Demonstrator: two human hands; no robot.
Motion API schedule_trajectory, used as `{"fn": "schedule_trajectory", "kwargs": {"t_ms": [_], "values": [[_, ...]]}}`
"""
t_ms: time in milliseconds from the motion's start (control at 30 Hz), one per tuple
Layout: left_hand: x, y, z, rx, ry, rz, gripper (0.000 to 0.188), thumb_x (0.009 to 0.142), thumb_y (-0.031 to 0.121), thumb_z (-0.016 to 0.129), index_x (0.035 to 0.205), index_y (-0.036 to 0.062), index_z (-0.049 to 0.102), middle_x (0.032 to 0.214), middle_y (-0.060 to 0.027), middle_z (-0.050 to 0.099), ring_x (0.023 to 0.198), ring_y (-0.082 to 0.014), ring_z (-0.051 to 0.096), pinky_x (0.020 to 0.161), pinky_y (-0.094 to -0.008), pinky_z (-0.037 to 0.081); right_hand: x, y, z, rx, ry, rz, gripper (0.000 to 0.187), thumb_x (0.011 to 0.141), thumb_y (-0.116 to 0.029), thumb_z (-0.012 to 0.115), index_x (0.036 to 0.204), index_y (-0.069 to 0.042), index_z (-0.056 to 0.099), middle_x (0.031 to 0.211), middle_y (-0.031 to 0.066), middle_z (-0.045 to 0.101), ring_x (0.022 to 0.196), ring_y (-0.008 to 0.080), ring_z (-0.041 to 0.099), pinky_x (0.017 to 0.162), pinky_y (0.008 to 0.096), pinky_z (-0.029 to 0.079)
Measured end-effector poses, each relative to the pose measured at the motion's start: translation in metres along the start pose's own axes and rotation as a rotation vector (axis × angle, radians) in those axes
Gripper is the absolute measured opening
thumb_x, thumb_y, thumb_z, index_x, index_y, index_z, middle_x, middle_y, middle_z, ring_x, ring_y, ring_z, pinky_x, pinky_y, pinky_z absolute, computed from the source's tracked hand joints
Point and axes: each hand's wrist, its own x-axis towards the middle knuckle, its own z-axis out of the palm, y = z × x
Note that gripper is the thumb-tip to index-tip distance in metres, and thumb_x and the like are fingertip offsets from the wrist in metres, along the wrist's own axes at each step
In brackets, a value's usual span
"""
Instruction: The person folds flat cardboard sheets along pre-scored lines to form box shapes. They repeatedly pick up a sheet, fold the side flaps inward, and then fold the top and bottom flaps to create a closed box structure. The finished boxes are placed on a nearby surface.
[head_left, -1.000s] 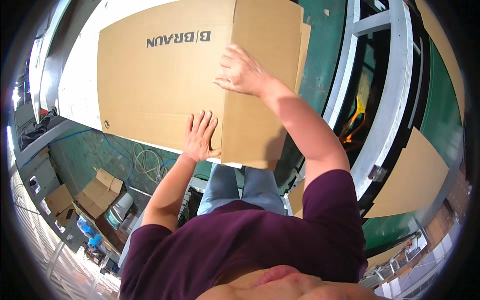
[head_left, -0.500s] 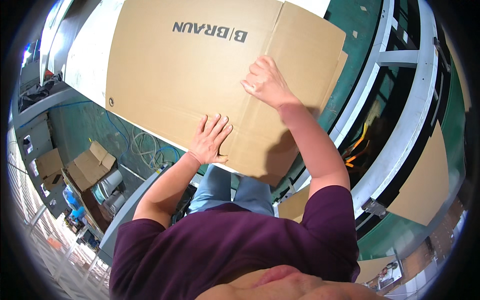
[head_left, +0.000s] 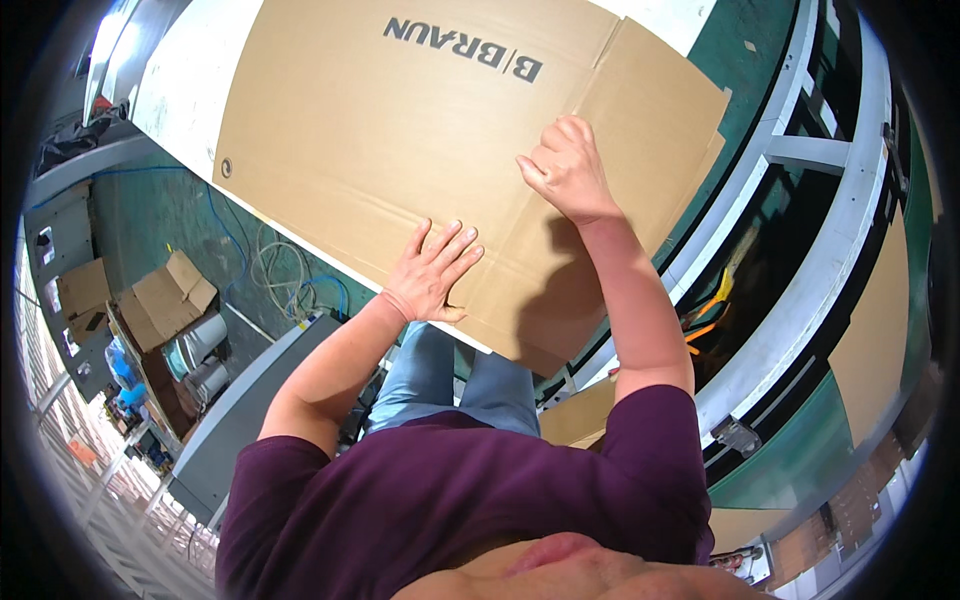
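Note:
A large flat sheet of brown cardboard point(head_left: 400, 130) with dark printing lies in front of me, crossed by a crease on its right part. My left hand point(head_left: 430, 270) rests flat on the sheet's near edge, fingers spread and thumb out to the right. Over the crease, my right hand point(head_left: 570, 170) is closed in a fist, knuckles up and thumb toward the left. No object shows in the fist, though its underside is hidden. A dark shadow of my arm falls on the near right part of the sheet.
Under the cardboard is a white tabletop point(head_left: 190, 90). To the right runs a grey metal frame point(head_left: 810, 150) with orange-handled tools inside. At lower left stand an open cardboard box point(head_left: 165, 310) and a grey panel point(head_left: 240, 410); coiled hoses point(head_left: 280, 265) lie on the green floor.
The view has turned slightly, so the sheet appears farther right. My right fist seems a little nearer to me along the crease. My left hand stays spread at the near edge.

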Motion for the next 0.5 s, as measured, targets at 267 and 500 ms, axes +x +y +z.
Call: {"fn": "schedule_trajectory", "kwargs": {"t_ms": [267,500], "values": [[-0.002,-0.001,0.000,-0.037,0.031,-0.006,0.102,0.059,0.059,0.069,0.146,0.0175,0.034,0.153,-0.0070,0.029,0.143,-0.0265,0.023,0.115,-0.0557,0.008,0.001,-0.005,-0.013,0.154,-0.053,-0.026,0.020,0.071,-0.016,0.073,0.063,-0.004,0.060,0.074,0.0068,0.052,0.085,0.0271,0.052,0.091,0.0423,0.042],[-0.001,0.003,-0.005,-0.037,0.016,-0.019,0.101,0.059,0.055,0.070,0.145,0.0167,0.035,0.153,-0.0070,0.029,0.143,-0.0281,0.022,0.115,-0.0555,0.007,-0.006,-0.006,-0.010,0.171,-0.061,-0.051,0.019,0.073,-0.015,0.072,0.064,-0.005,0.058,0.074,0.0069,0.051,0.085,0.0270,0.051,0.086,0.0399,0.043]]}}
